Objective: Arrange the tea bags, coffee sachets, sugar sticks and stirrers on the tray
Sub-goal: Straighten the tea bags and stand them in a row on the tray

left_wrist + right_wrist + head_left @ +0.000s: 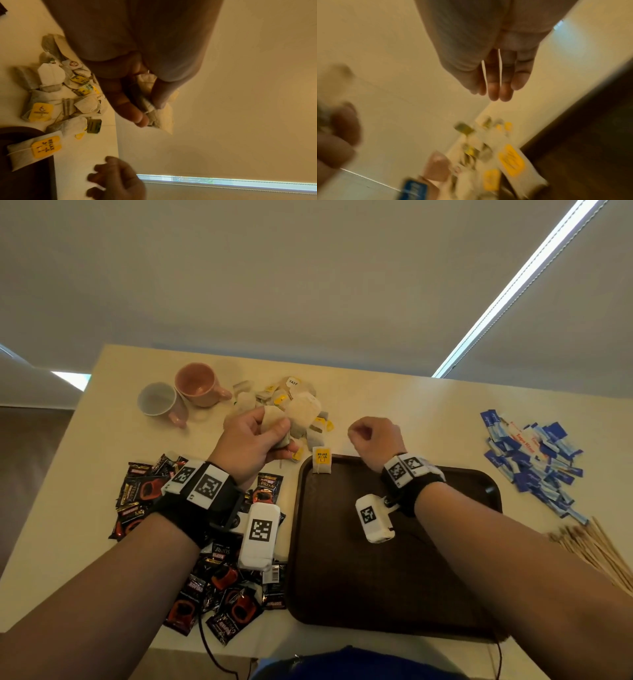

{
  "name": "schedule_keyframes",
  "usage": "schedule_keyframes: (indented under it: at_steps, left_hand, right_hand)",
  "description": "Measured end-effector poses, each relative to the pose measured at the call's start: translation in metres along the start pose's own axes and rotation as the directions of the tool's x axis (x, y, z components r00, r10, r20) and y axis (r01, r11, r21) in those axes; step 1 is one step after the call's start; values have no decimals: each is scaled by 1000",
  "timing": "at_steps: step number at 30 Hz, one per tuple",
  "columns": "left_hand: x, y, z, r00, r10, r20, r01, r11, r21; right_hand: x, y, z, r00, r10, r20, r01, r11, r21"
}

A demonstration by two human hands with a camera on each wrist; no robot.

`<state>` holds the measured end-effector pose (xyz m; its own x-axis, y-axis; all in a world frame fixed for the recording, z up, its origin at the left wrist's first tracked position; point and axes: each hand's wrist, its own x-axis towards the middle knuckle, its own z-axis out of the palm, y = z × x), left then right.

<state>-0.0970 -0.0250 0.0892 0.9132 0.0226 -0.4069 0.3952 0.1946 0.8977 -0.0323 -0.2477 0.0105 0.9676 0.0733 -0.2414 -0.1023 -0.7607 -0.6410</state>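
Pale cream counter (394,405) fills the centre of the head view, carrying a dark brown plastic tray (394,577) at lower centre. One paper tea bag with a yellow tag (322,461) lies on the tray's upper left corner. Left hand (255,445) has its grip closed around a bunch of beige tea bags (301,410), above the loose tea bag pile (281,395). Right hand (375,440), fingers curled, holds nothing, above the tray's upper edge.
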Motion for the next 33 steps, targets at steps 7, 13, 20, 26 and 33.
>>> schedule_keyframes:
  at_steps: [7, 13, 20, 26, 33]
  left_hand:
    - [-4, 8, 23, 999, 32, 31, -34, 997, 74]
    - [-15, 8, 44, 998, 52, 32, -54, 995, 82]
    - [-26, 5, 52, 986, 114, -123, -100, 988, 114]
    - [-32, 12, 78, 928, 371, -41, -326, 858, 397]
    - [-40, 20, 102, 899, 432, 73, -403, 749, 527]
  right_hand:
    - [-24, -69, -62, 957, -269, 106, 225, 923, 311]
    - [-46, -71, -73, 971, -230, 68, 193, 919, 345]
    - [-70, -59, -99, 975, -219, 26, 204, 942, 265]
    - [-83, -57, -109, 978, -207, 1, 198, 937, 287]
    - [-93, -59, -124, 970, -242, 24, 192, 823, 534]
